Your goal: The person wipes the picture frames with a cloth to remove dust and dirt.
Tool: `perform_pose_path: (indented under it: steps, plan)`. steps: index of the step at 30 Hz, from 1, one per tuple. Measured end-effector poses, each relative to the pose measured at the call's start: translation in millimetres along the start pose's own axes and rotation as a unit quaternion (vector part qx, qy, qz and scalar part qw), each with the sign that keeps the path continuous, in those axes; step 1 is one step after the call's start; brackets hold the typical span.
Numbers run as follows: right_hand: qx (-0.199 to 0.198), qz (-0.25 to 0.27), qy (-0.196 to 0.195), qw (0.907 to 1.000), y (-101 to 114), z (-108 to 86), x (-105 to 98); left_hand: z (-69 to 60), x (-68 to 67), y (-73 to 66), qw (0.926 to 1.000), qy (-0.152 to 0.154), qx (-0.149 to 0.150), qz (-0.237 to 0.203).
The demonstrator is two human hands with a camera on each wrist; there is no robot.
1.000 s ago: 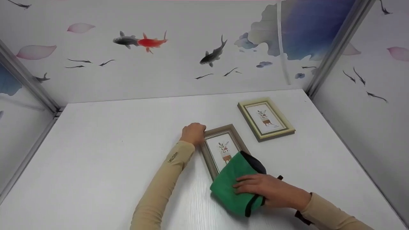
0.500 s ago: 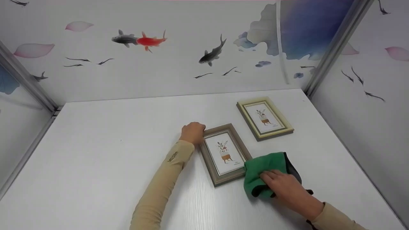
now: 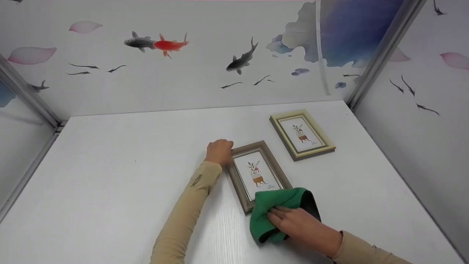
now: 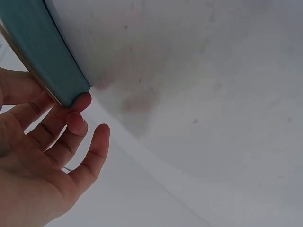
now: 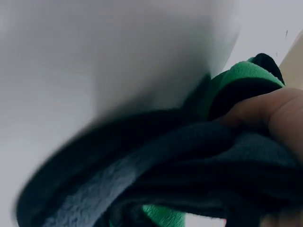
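Observation:
A brown picture frame (image 3: 273,158) with a potted-plant print lies flat on the white table. My left hand (image 3: 220,152) holds its far left corner. In the left wrist view, thumb and fingers of the left hand (image 4: 57,146) pinch that corner, and the frame's side (image 4: 42,47) looks teal there. My right hand (image 3: 304,225) grips a folded green cloth (image 3: 271,205) with black edging, laid over the frame's near edge and near right corner, which it hides. Close up in the right wrist view, the cloth (image 5: 165,151) shows a dark grey underside bunched by the thumb.
A second, gold picture frame (image 3: 326,147) with a similar print lies farther back to the right. The white table (image 3: 121,176) is bounded by a back wall (image 3: 198,88) painted with fish and by side panels.
My right hand swept the cloth right, off the frame's near right corner, then back left onto the near edge. The left hand keeps its hold on the far corner.

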State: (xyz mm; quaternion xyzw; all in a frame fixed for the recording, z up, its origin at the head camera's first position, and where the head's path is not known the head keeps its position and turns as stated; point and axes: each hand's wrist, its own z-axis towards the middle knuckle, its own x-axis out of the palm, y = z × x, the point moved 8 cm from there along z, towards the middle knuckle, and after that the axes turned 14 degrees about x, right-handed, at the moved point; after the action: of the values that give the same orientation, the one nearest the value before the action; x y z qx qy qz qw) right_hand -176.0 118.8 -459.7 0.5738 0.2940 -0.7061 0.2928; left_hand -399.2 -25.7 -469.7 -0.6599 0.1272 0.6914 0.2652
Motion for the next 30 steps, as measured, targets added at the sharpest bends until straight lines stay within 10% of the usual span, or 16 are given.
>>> perform_pose_path:
  steps: [15, 23, 30]
  plan:
    - [-0.157, 0.065, -0.014, 0.9854, 39.2, 12.2, 3.8, 2.8, 3.2, -6.2, 0.9998, 0.019, -0.002, 0.002]
    - [-0.084, 0.043, -0.053, 0.9941, 25.9, 13.8, -7.2, 3.3, 0.4, -4.7, 0.9995, 0.024, 0.0, -0.02]
    - [0.046, 0.096, 0.051, 0.993, 1.3, 32.9, 6.6, 1.9, -1.4, 8.5, 0.9972, 0.01, -0.002, -0.075]
